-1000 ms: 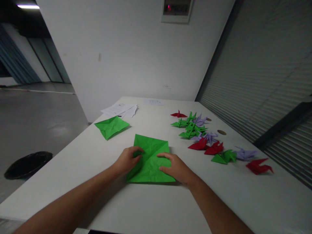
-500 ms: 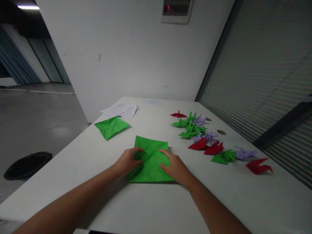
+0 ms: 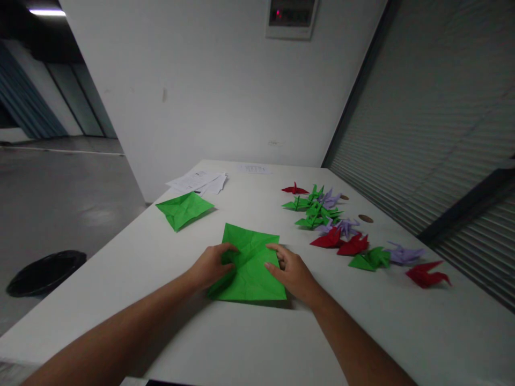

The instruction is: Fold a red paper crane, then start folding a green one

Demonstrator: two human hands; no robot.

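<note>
A creased square of green origami paper [image 3: 255, 273] lies in front of me on the white table, its corners and edges slightly raised. Across its left edge rests my left hand [image 3: 211, 266], thumb and index finger spread apart over the sheet; its other fingers are hidden. My right hand [image 3: 293, 272] is at the right edge, thumb and index tips apart on or just above the paper, the remaining fingers loosely curled. A second creased green sheet [image 3: 185, 208] lies farther off to the left, touched by neither hand.
Folded paper cranes lie along the right side: several green ones [image 3: 316, 217], purple ones [image 3: 404, 253] and red ones [image 3: 428, 274]. Printed sheets [image 3: 201, 181] sit at the back left. A black bin [image 3: 46, 273] stands on the floor left of the table [image 3: 153, 262].
My right hand has shifted slightly right, uncovering more of the green paper's right edge and lower right corner. The paper has shifted very slightly. My left hand has stayed in place.
</note>
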